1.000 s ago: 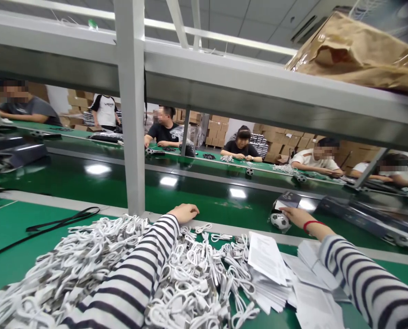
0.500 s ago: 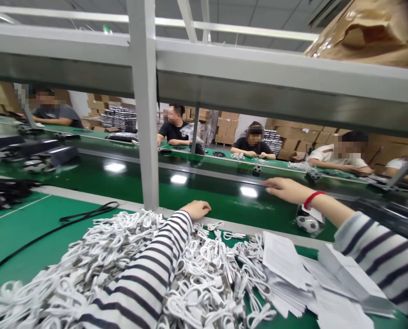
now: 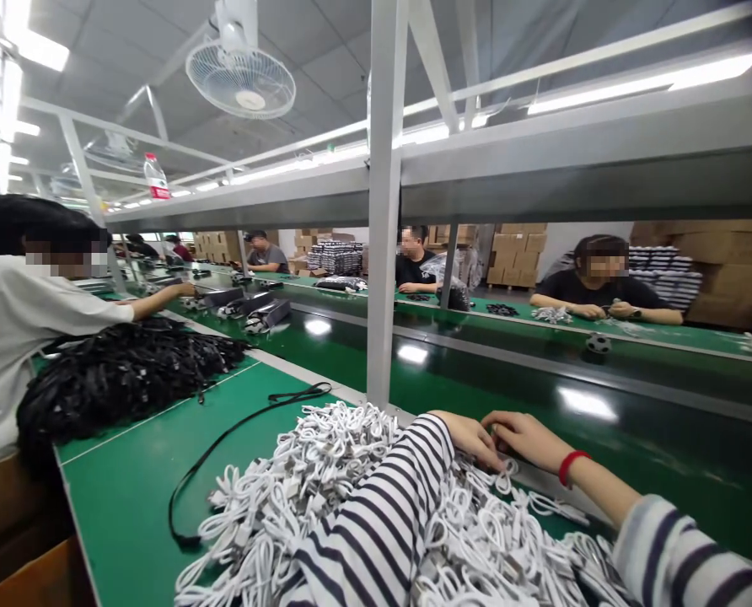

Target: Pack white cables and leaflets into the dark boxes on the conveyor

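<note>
White cables (image 3: 325,468) beside grey post (image 3: 385,253)

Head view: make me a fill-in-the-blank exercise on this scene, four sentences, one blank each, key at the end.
1. The red bracelet is worn on the camera wearer's ____ wrist.
2. The left hand comes out of a sleeve patterned with black ____.
3. The looped cables heaped on both sides of that sleeve are ____ in colour.
4. The round caged device seen above the overhead shelf is a ____.

Missing words: right; stripes; white; fan.
</note>
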The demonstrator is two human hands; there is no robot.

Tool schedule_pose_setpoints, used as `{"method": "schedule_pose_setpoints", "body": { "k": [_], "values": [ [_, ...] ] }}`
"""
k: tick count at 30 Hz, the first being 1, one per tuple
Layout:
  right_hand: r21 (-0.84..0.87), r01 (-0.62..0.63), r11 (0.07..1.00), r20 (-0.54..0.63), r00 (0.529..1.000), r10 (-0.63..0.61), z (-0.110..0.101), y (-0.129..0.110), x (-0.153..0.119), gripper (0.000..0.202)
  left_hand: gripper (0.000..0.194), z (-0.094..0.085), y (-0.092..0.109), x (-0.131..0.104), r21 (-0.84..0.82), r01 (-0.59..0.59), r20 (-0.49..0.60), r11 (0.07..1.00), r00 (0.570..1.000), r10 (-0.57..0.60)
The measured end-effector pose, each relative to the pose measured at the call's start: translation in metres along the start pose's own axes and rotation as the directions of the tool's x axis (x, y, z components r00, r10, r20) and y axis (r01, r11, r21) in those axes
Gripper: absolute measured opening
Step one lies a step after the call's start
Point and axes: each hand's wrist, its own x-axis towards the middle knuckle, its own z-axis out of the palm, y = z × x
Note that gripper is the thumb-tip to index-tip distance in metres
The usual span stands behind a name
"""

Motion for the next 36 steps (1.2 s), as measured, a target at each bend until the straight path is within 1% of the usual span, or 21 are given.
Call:
{"method": "schedule_pose_setpoints", "body": {
  "k": [2,5,7,11,14,19,23,28,31,33,35,36],
  "values": [
    [0.009,-0.031,0.999,0.031,0.999,0.030,0.001,0.003,-0.003,0.031,0.028,-0.001,0.001,0.000,0.001,0.020,0.040,1.000,0.999,-0.020],
    [-0.029,-0.014,0.999,0.070,0.997,0.016,-0.001,-0.001,-0.005,0.027,0.031,-0.002,0.004,-0.003,0.032,0.032,0.039,0.999,0.999,-0.033],
    [-0.030,-0.009,0.999,0.077,0.997,0.011,-0.003,-0.004,-0.006,0.028,0.037,-0.002,0.007,-0.007,0.056,0.039,0.035,0.998,0.999,-0.041],
    [-0.001,-0.035,0.999,0.061,0.997,0.035,-0.009,-0.001,-0.007,0.030,0.057,0.001,0.016,-0.011,0.092,0.025,-0.015,0.995,1.000,-0.024],
    [0.040,-0.059,0.997,0.051,0.997,0.057,-0.011,0.006,-0.007,0.031,0.061,0.005,0.022,-0.010,0.132,0.031,-0.054,0.991,0.998,-0.025],
    [0.073,-0.078,0.994,0.079,0.994,0.072,-0.009,0.017,-0.003,0.029,0.059,0.006,0.024,-0.007,0.124,-0.018,0.032,0.992,0.999,0.014],
    [0.069,-0.112,0.991,0.103,0.989,0.105,-0.008,0.024,-0.001,0.026,0.060,0.007,0.024,-0.006,0.095,-0.037,0.070,0.995,0.997,0.030],
    [0.060,-0.078,0.995,0.085,0.994,0.072,-0.006,0.025,-0.002,0.026,0.054,0.010,0.018,0.001,0.088,-0.016,0.075,0.996,0.997,0.009],
    [0.097,-0.066,0.993,0.082,0.995,0.058,-0.004,0.024,-0.001,0.027,0.050,0.011,0.015,0.004,0.047,-0.023,0.066,0.999,0.998,0.020],
    [0.119,-0.059,0.991,0.092,0.995,0.048,-0.003,0.024,0.000,0.027,0.040,0.011,0.013,0.004,0.007,-0.056,0.064,0.998,0.996,0.055],
    [0.113,-0.049,0.992,0.100,0.994,0.038,-0.003,0.024,0.000,0.027,0.029,0.010,0.012,0.004,-0.018,-0.085,0.053,0.996,0.995,0.086],
    [0.102,-0.046,0.994,0.098,0.995,0.036,-0.003,0.024,0.001,0.027,0.026,0.010,0.012,0.004,-0.021,-0.093,0.041,0.995,0.995,0.093]
  ]
}}
